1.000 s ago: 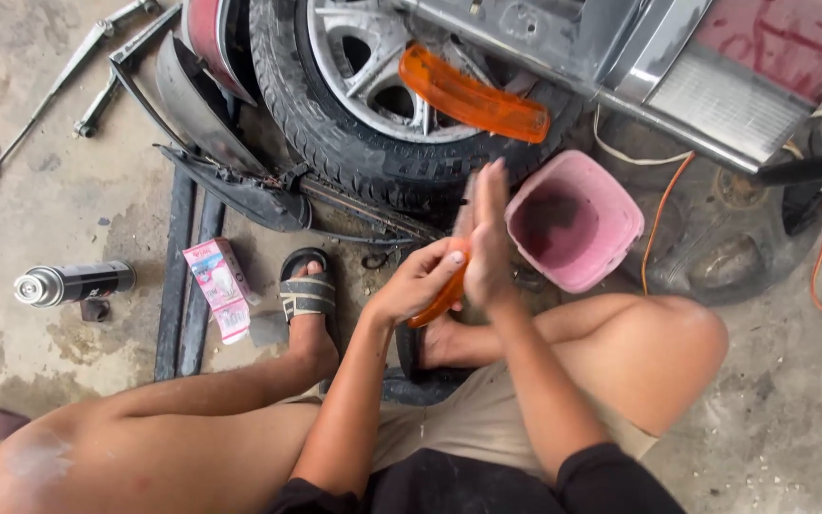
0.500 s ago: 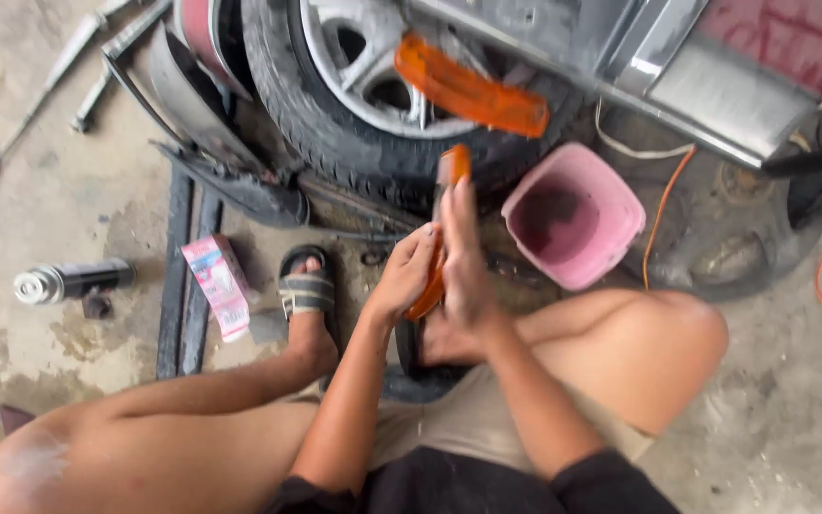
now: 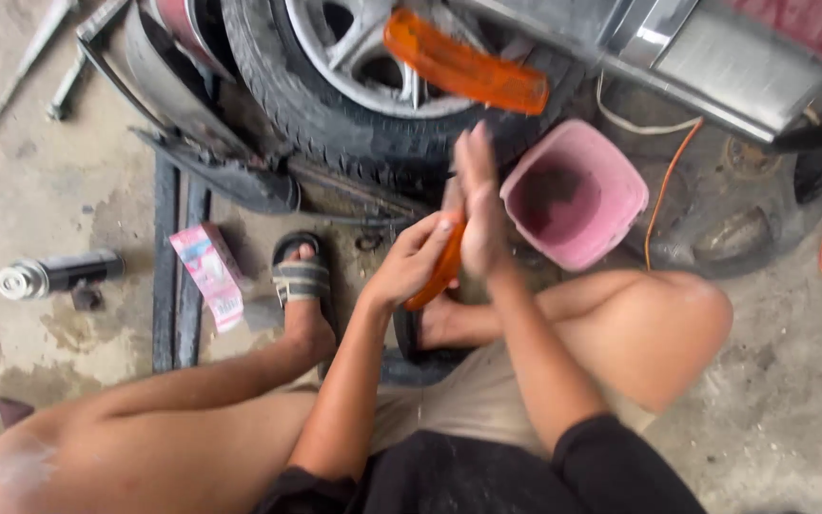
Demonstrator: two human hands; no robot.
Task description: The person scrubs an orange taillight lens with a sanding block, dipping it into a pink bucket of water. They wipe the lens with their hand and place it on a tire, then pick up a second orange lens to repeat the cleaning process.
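Right between the two hands sits a narrow orange lens piece, held low in front of the person's knees, just above the concrete floor. Only a strip of it shows; the rest is hidden behind the palms. The left hand wraps it from the left side, fingers curled around its edge and closed on it. The right hand is flat and blurred, fingers straight and pointing up toward the tyre, its palm pressed against the lens's other face rather than clenched round it; whether any finger hooks the piece cannot be told.

Just beyond the right hand stands a pink bucket, dark inside, near the fingertips but apart from them. Behind the hands is a black tyre on a silver alloy wheel, and a second, longer orange lens lies across the wheel at the top of the view. A grey metal bumper part runs along the upper right, with an orange cable and a white one curling down by it.

Below the hands, a bare foot rests on a dark sandal, and to the left the other foot wears a strapped sandal. Further left on the floor lie a pink-and-white carton, beside two dark flat bars, and then a spray can on its side near the left edge. Long metal tools lie in the top left corner.
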